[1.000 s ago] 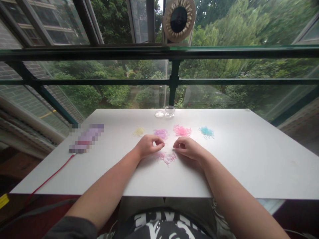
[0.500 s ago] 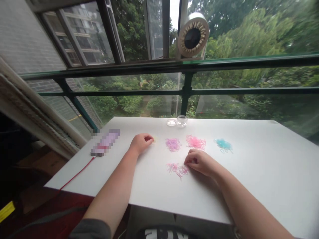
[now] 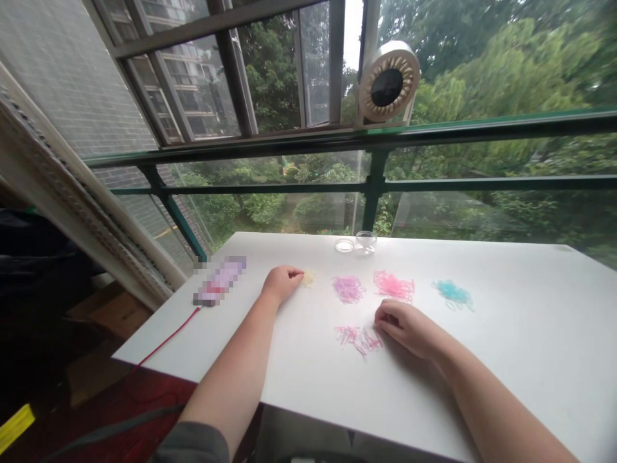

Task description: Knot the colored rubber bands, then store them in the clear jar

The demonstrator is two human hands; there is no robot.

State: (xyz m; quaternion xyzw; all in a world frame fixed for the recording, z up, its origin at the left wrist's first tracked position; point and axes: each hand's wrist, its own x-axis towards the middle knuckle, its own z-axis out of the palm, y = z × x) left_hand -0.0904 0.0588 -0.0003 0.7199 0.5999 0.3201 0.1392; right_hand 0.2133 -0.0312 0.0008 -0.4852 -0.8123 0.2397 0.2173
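Note:
My left hand [image 3: 283,284] rests on the white table with its fingertips pinched together. They touch the edge of a small pile of pale yellow rubber bands [image 3: 308,278]; whether a band is between them is too small to see. My right hand [image 3: 407,326] is curled closed, its fingertips beside a loose pile of mixed pink and purple rubber bands [image 3: 359,339]. What those fingers hold, if anything, is hidden. Behind lie a purple pile [image 3: 349,289], a pink pile [image 3: 394,285] and a teal pile [image 3: 453,293] of the same thin bands.
A clear round container [image 3: 366,243] and its lid [image 3: 344,245] stand near the far edge of the table [image 3: 308,373]. At the left lies a blurred-out device [image 3: 220,281] with a red cable [image 3: 168,337]. Beyond the table runs a green railing [image 3: 270,188], with a round fan [image 3: 388,83] above.
The view has shifted, so everything sits further right and lower. More of the yellow pile shows beside my left fingertips. My right hand has drawn slightly away from the mixed pile, which looks more spread.

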